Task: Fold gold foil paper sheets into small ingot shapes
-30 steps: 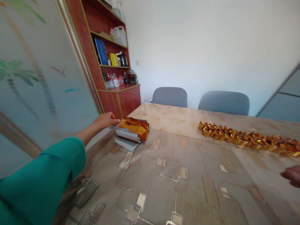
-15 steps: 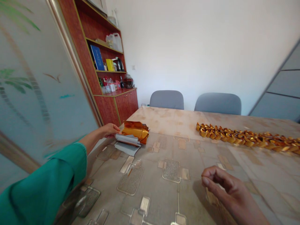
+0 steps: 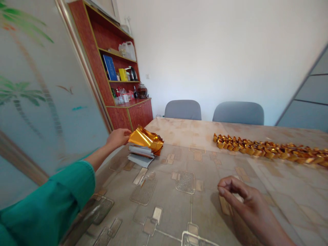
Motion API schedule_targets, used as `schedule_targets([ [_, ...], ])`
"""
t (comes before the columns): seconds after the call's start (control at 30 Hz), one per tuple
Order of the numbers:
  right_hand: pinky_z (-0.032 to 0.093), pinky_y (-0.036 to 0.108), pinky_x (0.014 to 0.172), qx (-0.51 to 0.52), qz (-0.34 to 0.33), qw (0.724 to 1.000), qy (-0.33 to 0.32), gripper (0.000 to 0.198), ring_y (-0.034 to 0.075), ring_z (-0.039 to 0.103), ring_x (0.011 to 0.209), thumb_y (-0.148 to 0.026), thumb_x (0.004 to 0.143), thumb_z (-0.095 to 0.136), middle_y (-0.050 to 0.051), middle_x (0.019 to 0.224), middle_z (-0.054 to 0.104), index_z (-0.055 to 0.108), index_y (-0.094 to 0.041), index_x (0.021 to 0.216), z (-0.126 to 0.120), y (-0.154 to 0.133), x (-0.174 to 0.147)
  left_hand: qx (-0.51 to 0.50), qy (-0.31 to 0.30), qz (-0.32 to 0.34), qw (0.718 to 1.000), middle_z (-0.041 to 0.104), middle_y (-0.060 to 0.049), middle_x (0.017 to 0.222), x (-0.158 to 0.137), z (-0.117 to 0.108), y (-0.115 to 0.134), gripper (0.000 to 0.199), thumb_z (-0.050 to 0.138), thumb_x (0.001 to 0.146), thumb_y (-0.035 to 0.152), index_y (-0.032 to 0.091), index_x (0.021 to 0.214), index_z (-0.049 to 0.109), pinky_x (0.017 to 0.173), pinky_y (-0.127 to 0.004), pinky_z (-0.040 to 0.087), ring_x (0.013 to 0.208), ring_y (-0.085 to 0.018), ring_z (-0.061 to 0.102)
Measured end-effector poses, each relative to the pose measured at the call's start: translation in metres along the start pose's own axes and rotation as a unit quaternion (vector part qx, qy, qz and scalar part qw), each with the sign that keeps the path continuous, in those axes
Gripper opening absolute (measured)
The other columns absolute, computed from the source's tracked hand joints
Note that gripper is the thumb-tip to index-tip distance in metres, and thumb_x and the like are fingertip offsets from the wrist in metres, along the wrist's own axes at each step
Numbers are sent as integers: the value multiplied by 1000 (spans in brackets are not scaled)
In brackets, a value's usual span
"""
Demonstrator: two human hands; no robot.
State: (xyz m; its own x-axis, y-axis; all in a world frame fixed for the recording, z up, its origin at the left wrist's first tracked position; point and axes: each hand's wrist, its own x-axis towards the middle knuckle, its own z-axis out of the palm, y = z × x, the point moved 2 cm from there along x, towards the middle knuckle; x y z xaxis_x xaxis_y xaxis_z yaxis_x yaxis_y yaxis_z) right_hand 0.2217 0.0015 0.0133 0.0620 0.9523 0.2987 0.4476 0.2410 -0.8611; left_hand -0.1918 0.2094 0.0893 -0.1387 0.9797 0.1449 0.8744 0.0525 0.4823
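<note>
My left hand (image 3: 118,137) reaches to the far left of the table and pinches the edge of a shiny gold foil paper sheet (image 3: 139,137), lifting that edge. The rest of the sheet lies against a stack of gold foil paper (image 3: 156,145). In front of it sit grey-white folded papers (image 3: 140,155), fanned apart. My right hand (image 3: 243,200) hovers low over the near right of the table, thumb and index fingertip together, with nothing visible between them. A long row of folded gold foil pieces (image 3: 258,147) runs along the right side.
A patterned cloth covers the table (image 3: 169,191). Two grey chairs (image 3: 183,109) stand at its far edge. A red-brown shelf cabinet (image 3: 120,118) is at the back left, beside a frosted panel (image 3: 51,109) with palm trees.
My left hand has raised the edge of the gold foil paper, which now tilts upward. My right hand has hardly moved. The view has shifted slightly.
</note>
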Motion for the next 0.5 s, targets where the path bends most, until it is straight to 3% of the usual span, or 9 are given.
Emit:
schedule_targets([
  [0.1, 50, 28, 61, -19, -18, 1000, 15, 18, 20, 62, 71, -40, 89, 57, 2, 74, 63, 63, -25, 81, -1, 1, 1, 42, 107, 66, 991, 71, -5, 118, -24, -15, 26, 34, 56, 85, 23, 23, 116, 69, 89, -31, 46, 115, -30, 61],
  [0.2, 53, 33, 66, -37, -40, 999, 6, 20, 20, 62, 73, -37, 91, 56, 4, 84, 66, 62, -25, 106, 2, 2, 0, 60, 155, 159, 973, 67, -2, 126, -57, -13, 57, 39, 48, 90, 24, 27, 125, 64, 94, -29, 44, 115, -25, 60],
  [0.33, 55, 42, 77, -63, -95, 993, 1, 62, 25, 62, 92, -32, 86, 62, 12, 121, 60, 38, -29, 143, 7, 2, -4, 88, 227, 392, 887, 73, -7, 101, -111, 15, 100, 35, 44, 93, 19, 21, 119, 68, 78, -29, 49, 90, -21, 66],
  [0.4, 55, 47, 82, -78, -115, 990, 10, 80, 31, 58, 108, -31, 82, 66, 15, 138, 49, 24, -31, 151, 9, 2, -5, 58, 231, 481, 844, 74, -8, 96, -136, 36, 116, 33, 45, 93, 14, 18, 116, 68, 75, -28, 51, 84, -19, 67],
  [0.5, 53, 52, 87, -99, -121, 987, 35, 96, 35, 53, 118, -31, 78, 70, 18, 149, 37, 12, -32, 155, 7, 4, -3, 0, 185, 574, 798, 73, -8, 91, -168, 67, 131, 30, 47, 93, 10, 18, 115, 67, 68, -27, 51, 78, -17, 65],
])
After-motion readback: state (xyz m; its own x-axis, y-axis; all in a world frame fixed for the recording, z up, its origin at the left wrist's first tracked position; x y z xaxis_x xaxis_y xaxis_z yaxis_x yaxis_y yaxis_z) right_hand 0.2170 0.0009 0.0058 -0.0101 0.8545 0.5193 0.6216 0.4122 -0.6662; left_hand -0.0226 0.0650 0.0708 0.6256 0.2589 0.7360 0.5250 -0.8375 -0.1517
